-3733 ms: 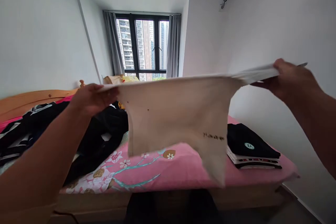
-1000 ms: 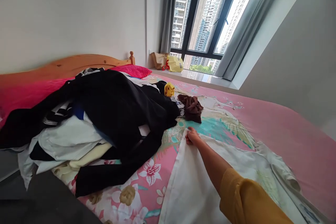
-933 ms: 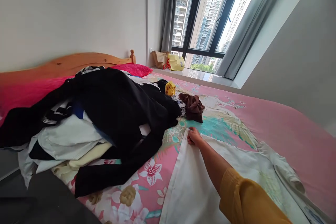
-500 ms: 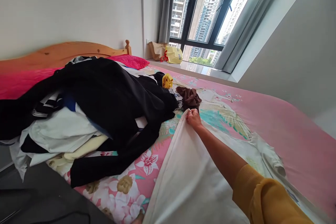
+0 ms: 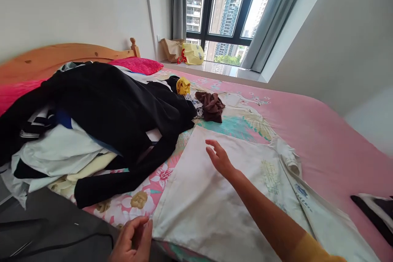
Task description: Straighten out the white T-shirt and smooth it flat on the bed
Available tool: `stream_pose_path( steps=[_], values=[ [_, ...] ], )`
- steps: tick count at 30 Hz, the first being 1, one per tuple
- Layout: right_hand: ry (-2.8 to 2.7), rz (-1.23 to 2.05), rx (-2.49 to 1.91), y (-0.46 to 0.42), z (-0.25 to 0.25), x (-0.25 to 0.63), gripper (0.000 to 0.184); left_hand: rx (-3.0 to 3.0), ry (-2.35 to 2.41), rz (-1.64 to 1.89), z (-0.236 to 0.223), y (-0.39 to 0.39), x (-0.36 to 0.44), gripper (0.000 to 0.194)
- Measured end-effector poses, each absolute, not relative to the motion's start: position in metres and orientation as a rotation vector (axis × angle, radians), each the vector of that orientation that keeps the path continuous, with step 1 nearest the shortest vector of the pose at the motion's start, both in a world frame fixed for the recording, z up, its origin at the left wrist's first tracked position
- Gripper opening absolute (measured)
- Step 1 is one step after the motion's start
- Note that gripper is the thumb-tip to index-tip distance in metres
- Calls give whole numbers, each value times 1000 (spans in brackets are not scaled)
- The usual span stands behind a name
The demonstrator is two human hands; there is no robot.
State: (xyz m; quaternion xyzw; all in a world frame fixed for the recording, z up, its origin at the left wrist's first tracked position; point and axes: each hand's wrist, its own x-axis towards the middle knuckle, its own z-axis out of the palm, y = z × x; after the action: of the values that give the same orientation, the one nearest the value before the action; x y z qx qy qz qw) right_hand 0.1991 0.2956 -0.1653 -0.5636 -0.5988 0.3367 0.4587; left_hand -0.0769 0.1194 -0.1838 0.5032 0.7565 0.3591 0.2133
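A white T-shirt with a faded print lies spread over the near side of the bed, its hem toward the dark heap. Above its upper hem corner my right hand is open, thumb and fingers apart, holding nothing. At the lower hem corner, by the bed's edge, my left hand has curved fingers with a gap between thumb and forefinger. Its thumb tip is right beside the hem; no cloth shows gathered between the fingers. Left of the T-shirt is a heap of clothes with a black long-sleeved garment on top.
A brown crumpled cloth and a yellow bundle lie beyond the T-shirt. Dark and white folded clothes sit at the right edge. Bags stand on the windowsill. A black cable runs below the bed's edge.
My right hand has let go of the T-shirt's hem corner and opened. The lifted cloth now lies flat. My left hand has come further into view, and the view has shifted right.
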Motion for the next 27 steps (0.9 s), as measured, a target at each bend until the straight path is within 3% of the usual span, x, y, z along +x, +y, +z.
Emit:
stream_pose_path(
  steps=[3, 6, 10, 13, 16, 20, 24, 27],
  values=[
    [-1651, 571, -1362, 227, -158, 199, 30, 1912, 1662, 1124, -170, 156, -47, 26],
    [-1899, 523, -1452, 182, -162, 200, 34, 2210, 1380, 824, -176, 208, -12, 39],
    [-2006, 459, -2080, 127, -193, 248, 47, 2345, 1486, 345, -193, 255, 6, 41],
    [-1575, 140, -2639, 71, -222, 317, 56, 2421, 1511, 230, -200, 264, 1, 51],
    [-1486, 4, -2794, 26, -225, 367, 63, 2498, 1553, 182, -201, 261, -2, 65],
    [-1587, 195, -2639, 28, -185, 355, 54, 2541, 1605, 90, -197, 262, 8, 74],
    [-1726, 257, -2188, 68, -151, 287, 48, 2621, 1651, -32, -189, 252, 35, 61],
    [-1901, 373, -1951, 81, -155, 266, 48, 2688, 1517, -16, -190, 230, 55, 60]
  ],
)
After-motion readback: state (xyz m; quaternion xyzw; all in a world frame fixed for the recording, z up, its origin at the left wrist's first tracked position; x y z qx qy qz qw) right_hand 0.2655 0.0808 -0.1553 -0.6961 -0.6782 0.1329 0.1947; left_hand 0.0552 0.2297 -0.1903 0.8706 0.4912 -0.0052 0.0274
